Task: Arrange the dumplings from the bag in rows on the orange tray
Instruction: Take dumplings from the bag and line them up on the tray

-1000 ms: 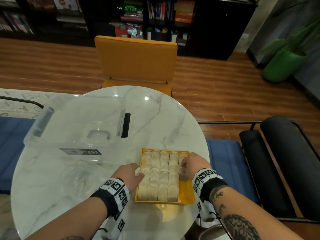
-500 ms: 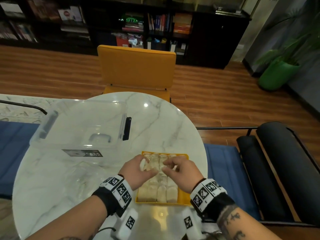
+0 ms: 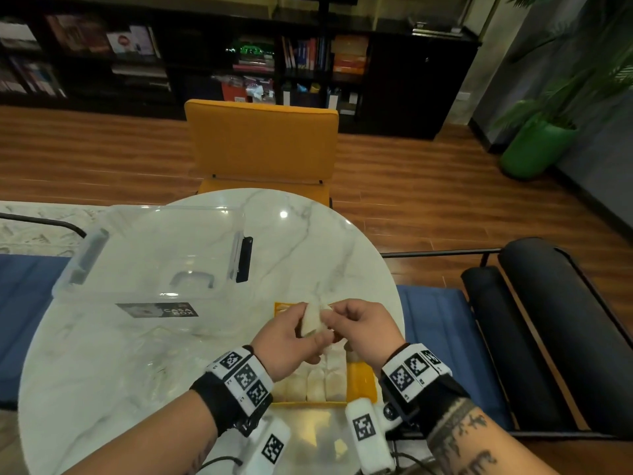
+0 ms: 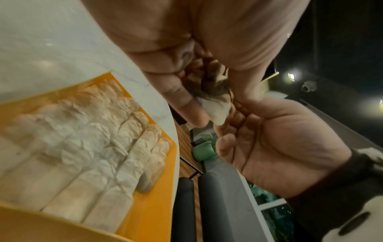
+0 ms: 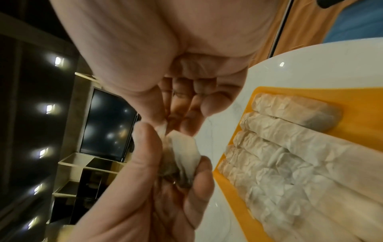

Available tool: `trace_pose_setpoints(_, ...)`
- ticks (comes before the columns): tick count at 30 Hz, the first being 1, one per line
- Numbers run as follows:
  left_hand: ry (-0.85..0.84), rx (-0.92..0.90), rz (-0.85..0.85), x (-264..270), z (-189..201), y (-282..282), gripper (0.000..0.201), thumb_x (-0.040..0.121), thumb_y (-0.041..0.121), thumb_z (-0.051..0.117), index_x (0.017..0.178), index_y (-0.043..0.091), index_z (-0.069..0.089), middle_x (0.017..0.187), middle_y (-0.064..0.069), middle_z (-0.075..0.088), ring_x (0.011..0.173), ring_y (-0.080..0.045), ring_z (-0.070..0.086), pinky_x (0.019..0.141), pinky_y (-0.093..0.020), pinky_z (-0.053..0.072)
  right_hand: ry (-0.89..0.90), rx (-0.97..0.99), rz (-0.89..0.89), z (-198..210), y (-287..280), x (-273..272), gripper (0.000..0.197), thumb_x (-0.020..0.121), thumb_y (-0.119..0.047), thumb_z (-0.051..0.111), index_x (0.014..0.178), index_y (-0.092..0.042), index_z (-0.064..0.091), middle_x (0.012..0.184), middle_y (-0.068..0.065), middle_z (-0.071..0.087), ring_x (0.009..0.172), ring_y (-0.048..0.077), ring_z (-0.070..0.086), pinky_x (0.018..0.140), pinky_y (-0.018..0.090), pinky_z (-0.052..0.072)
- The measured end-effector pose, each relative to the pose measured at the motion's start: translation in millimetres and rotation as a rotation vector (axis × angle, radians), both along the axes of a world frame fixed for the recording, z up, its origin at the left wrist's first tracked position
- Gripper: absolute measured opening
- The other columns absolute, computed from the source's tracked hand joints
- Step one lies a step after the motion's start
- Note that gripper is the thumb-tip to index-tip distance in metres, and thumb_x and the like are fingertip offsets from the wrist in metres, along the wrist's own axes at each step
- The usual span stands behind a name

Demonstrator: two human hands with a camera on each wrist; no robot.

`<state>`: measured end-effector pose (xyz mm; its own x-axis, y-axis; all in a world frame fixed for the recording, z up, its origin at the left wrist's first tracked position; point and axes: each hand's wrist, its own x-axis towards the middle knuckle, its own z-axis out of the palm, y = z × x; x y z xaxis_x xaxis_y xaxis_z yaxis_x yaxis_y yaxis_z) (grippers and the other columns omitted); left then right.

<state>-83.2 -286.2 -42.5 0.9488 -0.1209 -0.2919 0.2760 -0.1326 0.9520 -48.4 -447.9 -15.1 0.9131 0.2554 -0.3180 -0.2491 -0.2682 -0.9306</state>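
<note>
Head view: the pale, soft white dumpling sits just below the middle of the frame, lifted above the far end of the flat orange plastic tray. Its long axis runs roughly up and down the picture, leaning a little to the right at the top. My left hand comes in from the lower left with its fingers and thumb curled round the dumpling's lower part. My right hand comes in from the lower right, and its fingertips pinch the dumpling's upper right edge.

In the left wrist view my thumb and fingers close on one white corner of the dumpling, with my right palm turned up beside it. Below both hands the other dumplings lie packed side by side in rows on the tray, on the round white marble table. A clear plastic storage box stands at the left of the table.
</note>
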Motion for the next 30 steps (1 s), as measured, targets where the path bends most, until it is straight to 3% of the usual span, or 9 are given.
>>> trace_pose_setpoints(3, 0.063, -0.114, 0.085, -1, 4, -4, 0.016, 0.094, 0.022, 0.063, 0.109, 0.016, 0.061, 0.09, -0.006, 0.067, 0.075, -0.017, 0.067, 0.07, -0.036, 0.06, 0.002, -0.038, -0.002, 4, -5, 3, 0.012, 0.092, -0.021, 0.068, 0.089, -0.011, 0.074, 0.076, 0.004, 0.073, 0.061, 0.011, 0.066, 0.05, 0.022, 0.045)
trace_pose_setpoints(9, 0.192, -0.317, 0.182, 3, 3, -6, 0.02, 0.093, 0.026, 0.064, 0.104, 0.01, 0.061, 0.085, -0.007, 0.064, 0.068, -0.019, 0.063, 0.053, -0.027, 0.052, -0.001, -0.044, -0.027, 11, -12, 11, 0.011, 0.097, -0.02, 0.061, 0.09, -0.014, 0.068, 0.07, -0.001, 0.07, 0.065, 0.013, 0.068, 0.054, 0.025, 0.046)
trace_pose_setpoints(12, 0.161, -0.212, 0.125, 4, 0, -7, 0.022, 0.092, 0.02, 0.067, 0.108, 0.006, 0.062, 0.075, -0.005, 0.062, 0.058, -0.015, 0.057, 0.049, -0.025, 0.048, -0.033, -0.059, -0.022, 10, -14, 12, 0.01, 0.097, -0.02, 0.06, 0.092, -0.014, 0.067, 0.071, 0.0, 0.071, 0.066, 0.014, 0.069, 0.054, 0.023, 0.046)
trace_pose_setpoints(15, 0.11, -0.083, 0.109, 5, -7, -6, 0.02, 0.09, 0.023, 0.07, 0.105, 0.011, 0.065, 0.067, 0.002, 0.06, 0.053, -0.013, 0.052, 0.046, -0.026, 0.043, -0.093, -0.103, 0.014, 9, -17, 12, 0.007, 0.095, -0.023, 0.064, 0.099, -0.019, 0.067, 0.074, 0.001, 0.072, 0.068, 0.012, 0.07, 0.057, 0.017, 0.047)
trace_pose_setpoints(18, 0.064, 0.018, 0.045, 4, -10, -4, 0.026, 0.081, 0.037, 0.071, 0.099, 0.019, 0.066, 0.062, 0.01, 0.057, 0.05, -0.01, 0.05, 0.046, -0.026, 0.041, -0.161, -0.193, 0.083, 2, -21, 13, 0.012, 0.09, -0.027, 0.07, 0.102, -0.03, 0.07, 0.083, 0.003, 0.074, 0.075, 0.016, 0.071, 0.073, 0.027, 0.057)
trace_pose_setpoints(21, 0.014, 0.147, 0.033, 2, -15, -1, 0.009, 0.09, 0.03, 0.068, 0.091, 0.021, 0.066, 0.067, 0.01, 0.058, 0.046, -0.002, 0.05, 0.043, -0.021, 0.042, -0.229, -0.316, 0.107, -3, -29, 20, 0.004, 0.09, -0.028, 0.069, 0.091, -0.03, 0.072, 0.083, -0.004, 0.073, 0.077, 0.013, 0.069, 0.077, 0.03, 0.057)
trace_pose_setpoints(24, 0.014, 0.345, 0.09, -1, -29, 14, 0.017, 0.094, 0.038, 0.06, 0.091, 0.024, 0.069, 0.073, 0.009, 0.065, 0.063, -0.006, 0.06, 0.06, -0.027, 0.051, -0.269, -0.543, 0.15, -6, -42, 30, 0.007, 0.095, -0.031, 0.06, 0.094, -0.033, 0.067, 0.083, -0.011, 0.069, 0.079, 0.006, 0.064, 0.072, 0.024, 0.052)
trace_pose_setpoints(26, 0.039, 0.472, 0.108, -4, -41, 29, 0.019, 0.096, 0.043, 0.055, 0.092, 0.03, 0.068, 0.082, 0.007, 0.069, 0.08, -0.012, 0.064, 0.076, -0.031, 0.051, -0.233, -0.727, 0.255, -18, -50, 33, 0.014, 0.097, -0.033, 0.053, 0.102, -0.033, 0.066, 0.092, -0.007, 0.069, 0.083, 0.012, 0.064, 0.076, 0.031, 0.056)
trace_pose_setpoints(30, 0.094, 0.632, 0.129, -14, -58, 45, 0.02, 0.098, 0.042, 0.048, 0.097, 0.03, 0.063, 0.091, 0.006, 0.068, 0.088, -0.016, 0.062, 0.073, -0.027, 0.042, -0.135, -0.94, 0.447, -45, -58, 26, 0.02, 0.097, -0.029, 0.048, 0.114, -0.032, 0.058, 0.108, 0.0, 0.068, 0.094, 0.023, 0.065, 0.084, 0.039, 0.056)
